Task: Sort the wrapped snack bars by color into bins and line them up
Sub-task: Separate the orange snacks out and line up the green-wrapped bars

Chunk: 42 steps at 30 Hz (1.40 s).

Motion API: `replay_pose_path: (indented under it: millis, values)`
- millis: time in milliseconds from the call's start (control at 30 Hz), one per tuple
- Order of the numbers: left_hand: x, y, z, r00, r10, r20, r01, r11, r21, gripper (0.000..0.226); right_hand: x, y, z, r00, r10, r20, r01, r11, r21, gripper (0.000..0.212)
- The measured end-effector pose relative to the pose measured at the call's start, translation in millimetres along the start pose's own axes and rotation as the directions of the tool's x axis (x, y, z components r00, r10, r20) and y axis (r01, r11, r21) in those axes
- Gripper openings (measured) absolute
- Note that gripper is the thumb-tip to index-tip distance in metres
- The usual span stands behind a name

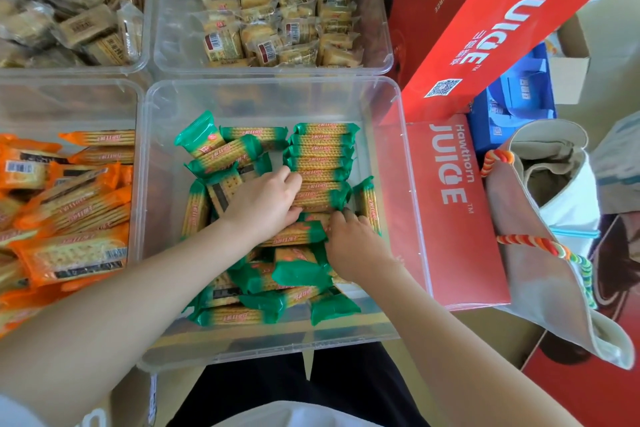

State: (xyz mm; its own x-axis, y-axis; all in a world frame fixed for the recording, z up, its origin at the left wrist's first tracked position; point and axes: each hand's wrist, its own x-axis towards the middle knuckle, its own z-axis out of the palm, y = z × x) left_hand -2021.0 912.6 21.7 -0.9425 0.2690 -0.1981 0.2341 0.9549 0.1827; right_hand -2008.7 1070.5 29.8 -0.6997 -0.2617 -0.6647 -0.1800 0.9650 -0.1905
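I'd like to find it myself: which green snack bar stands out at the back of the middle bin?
Start at the clear plastic bin nearest the person, holding green-wrapped cracker bars. Look to its far left corner, above the loose heap. The green-wrapped bar there tilts up on end, showing a solid green wrapper end, while its neighbours lie flat.

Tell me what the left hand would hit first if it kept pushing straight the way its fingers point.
The left hand points up and right into the lined-up row of green bars, which its fingertips seem to touch already. Past that row stands the clear bin's far right wall, though depth is hard to judge.
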Motion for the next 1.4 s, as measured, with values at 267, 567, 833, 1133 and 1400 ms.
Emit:
replay_pose_path:
  millis: [267, 567, 833, 1133, 1400]
  values:
    - [-3, -1, -3, 1.000, 0.001, -0.001, -0.001, 1.000, -0.006, 0.030, -11, 0, -19, 0.996, 0.052, -0.072, -0.058, 0.994, -0.096, 0.036]
    - [1, -14, -12, 0.999, -0.002, 0.052, 0.008, 0.995, -0.103, 0.032, -17, 0, -33, 0.995, 0.058, -0.080, -0.066, 0.993, -0.102, 0.023]
    - [9, 2, -7, 0.976, 0.097, 0.196, -0.110, 0.992, 0.056, 0.046, -18, 15, -65, 0.961, 0.047, -0.273, -0.019, 0.995, 0.101, 0.021]
    - [-21, -29, -31, 0.974, 0.078, 0.213, -0.038, 0.982, -0.186, 0.024, -13, 3, -49, 0.963, 0.027, -0.269, -0.022, 1.000, 0.020, 0.021]
    - [-32, -33, -28, 0.907, 0.140, 0.398, -0.117, 0.990, -0.080, 0.038, 4, 7, -28, 0.967, -0.053, -0.251, 0.081, 0.991, 0.103, 0.024]
